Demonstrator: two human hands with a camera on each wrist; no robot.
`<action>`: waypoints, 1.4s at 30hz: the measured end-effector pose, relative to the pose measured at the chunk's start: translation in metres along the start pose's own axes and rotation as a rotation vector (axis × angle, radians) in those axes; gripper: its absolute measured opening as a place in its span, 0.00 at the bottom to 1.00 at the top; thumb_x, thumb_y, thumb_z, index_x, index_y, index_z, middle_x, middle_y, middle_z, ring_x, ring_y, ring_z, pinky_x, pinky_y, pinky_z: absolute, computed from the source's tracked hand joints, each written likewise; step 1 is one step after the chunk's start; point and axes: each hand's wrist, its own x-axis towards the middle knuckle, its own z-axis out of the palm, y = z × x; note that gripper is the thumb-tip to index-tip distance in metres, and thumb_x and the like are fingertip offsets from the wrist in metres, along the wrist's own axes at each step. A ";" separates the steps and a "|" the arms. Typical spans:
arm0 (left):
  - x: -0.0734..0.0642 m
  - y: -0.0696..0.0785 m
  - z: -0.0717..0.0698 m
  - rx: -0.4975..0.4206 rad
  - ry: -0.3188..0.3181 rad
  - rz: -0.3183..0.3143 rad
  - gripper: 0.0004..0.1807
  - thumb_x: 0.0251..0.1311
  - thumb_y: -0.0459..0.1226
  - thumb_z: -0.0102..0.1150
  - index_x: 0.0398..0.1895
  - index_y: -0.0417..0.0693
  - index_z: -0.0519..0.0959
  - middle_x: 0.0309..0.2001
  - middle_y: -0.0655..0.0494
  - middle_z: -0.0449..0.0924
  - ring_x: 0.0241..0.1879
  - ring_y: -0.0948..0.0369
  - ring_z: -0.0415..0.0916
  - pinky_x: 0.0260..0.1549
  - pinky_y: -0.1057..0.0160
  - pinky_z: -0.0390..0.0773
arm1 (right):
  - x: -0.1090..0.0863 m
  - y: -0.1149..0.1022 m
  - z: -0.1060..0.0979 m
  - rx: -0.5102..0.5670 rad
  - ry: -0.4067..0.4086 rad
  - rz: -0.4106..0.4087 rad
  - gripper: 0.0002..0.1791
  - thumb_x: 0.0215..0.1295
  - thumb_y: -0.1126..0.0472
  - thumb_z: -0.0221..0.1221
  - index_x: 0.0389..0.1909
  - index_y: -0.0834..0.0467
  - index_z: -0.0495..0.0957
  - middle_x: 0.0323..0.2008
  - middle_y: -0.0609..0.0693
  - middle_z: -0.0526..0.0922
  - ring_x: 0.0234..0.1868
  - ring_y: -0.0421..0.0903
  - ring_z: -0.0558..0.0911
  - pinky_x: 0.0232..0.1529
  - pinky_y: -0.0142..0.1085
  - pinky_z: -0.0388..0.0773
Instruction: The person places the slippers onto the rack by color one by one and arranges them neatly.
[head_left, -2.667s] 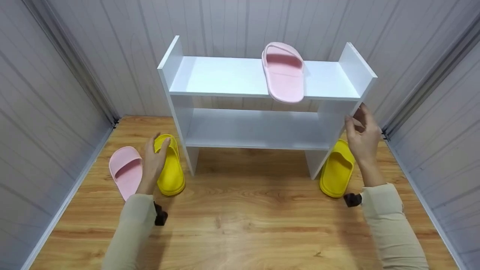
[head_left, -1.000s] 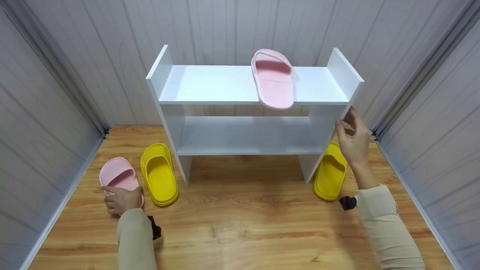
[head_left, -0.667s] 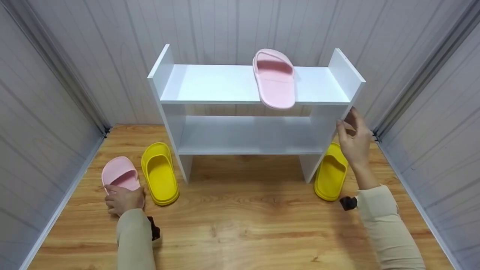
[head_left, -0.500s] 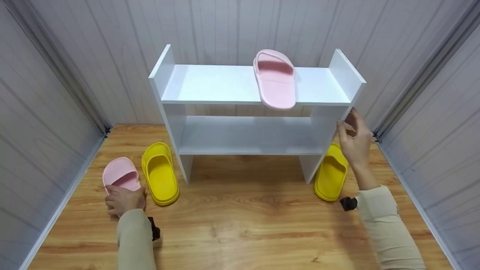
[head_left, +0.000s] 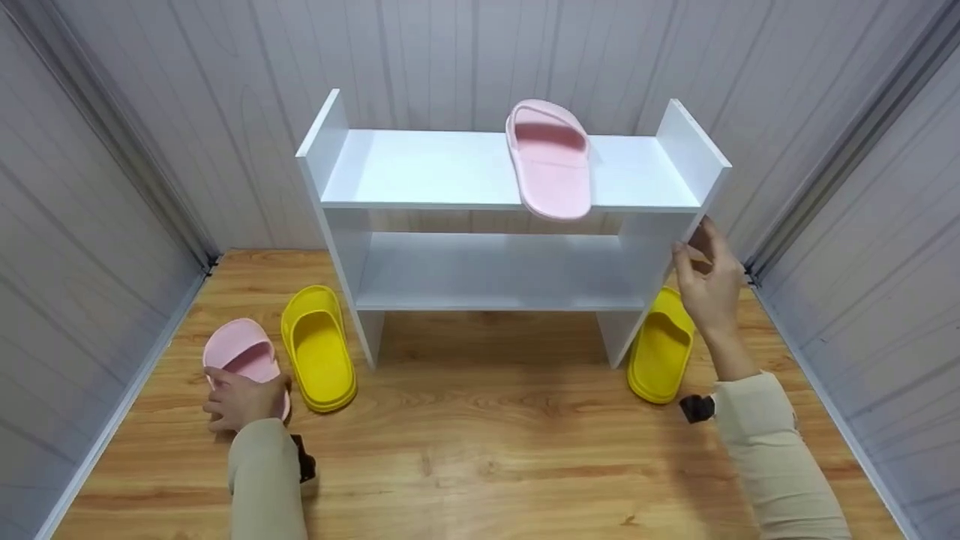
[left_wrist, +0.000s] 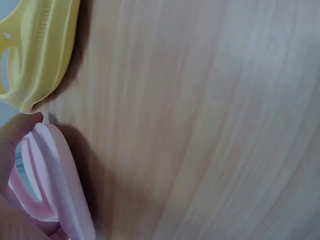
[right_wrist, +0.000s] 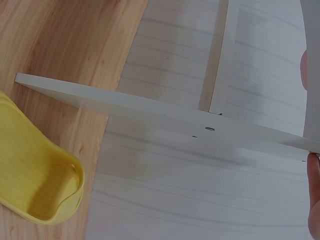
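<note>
At the lower left, my left hand (head_left: 244, 397) grips a pink slipper (head_left: 234, 339) across its heel half, toe pointing away from me. The left wrist view shows the thumb at one edge of this pink slipper (left_wrist: 62, 185), its sole facing the floor. Just right of it lies a yellow slipper (head_left: 324, 364). My right hand (head_left: 709, 289) touches the right side panel of a white two-tier shelf (head_left: 420, 165), thumb by its front edge. Below that hand, another yellow slipper (head_left: 660, 364) lies against the shelf's foot. A second pink slipper (head_left: 556, 176) rests on the top tier, heel overhanging the front.
Wood-patterned floor (head_left: 480, 450) spreads in front of the shelf. Pale panelled walls close in the back (head_left: 420, 60), left (head_left: 67, 225) and right (head_left: 885, 285). The shelf's lower tier (head_left: 495, 270) sits midway up.
My left hand has let go of the left yellow slipper and moved left and nearer to the pink slipper, which it now grips. The right hand has stayed at the shelf. The view shifted slightly.
</note>
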 end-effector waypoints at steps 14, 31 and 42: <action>0.004 0.008 -0.014 -0.025 -0.124 0.082 0.63 0.42 0.55 0.60 0.64 0.44 0.22 0.58 0.22 0.34 0.57 0.31 0.37 0.47 0.32 0.49 | 0.001 -0.029 -0.002 -0.009 -0.012 0.016 0.22 0.59 0.69 0.54 0.55 0.68 0.65 0.44 0.62 0.76 0.44 0.54 0.76 0.35 0.30 0.75; 0.007 0.031 -0.037 -0.003 -0.173 0.246 0.59 0.44 0.46 0.61 0.66 0.44 0.26 0.57 0.24 0.38 0.55 0.33 0.40 0.46 0.31 0.47 | 0.002 -0.026 0.001 0.009 0.007 0.005 0.22 0.58 0.70 0.53 0.55 0.68 0.66 0.43 0.62 0.76 0.42 0.55 0.76 0.34 0.28 0.75; 0.006 0.041 -0.044 0.022 -0.234 0.341 0.59 0.44 0.48 0.60 0.66 0.45 0.26 0.58 0.24 0.37 0.55 0.33 0.40 0.46 0.31 0.46 | 0.002 -0.023 0.001 -0.001 -0.001 0.008 0.22 0.58 0.70 0.53 0.55 0.69 0.65 0.43 0.62 0.76 0.42 0.55 0.76 0.36 0.28 0.75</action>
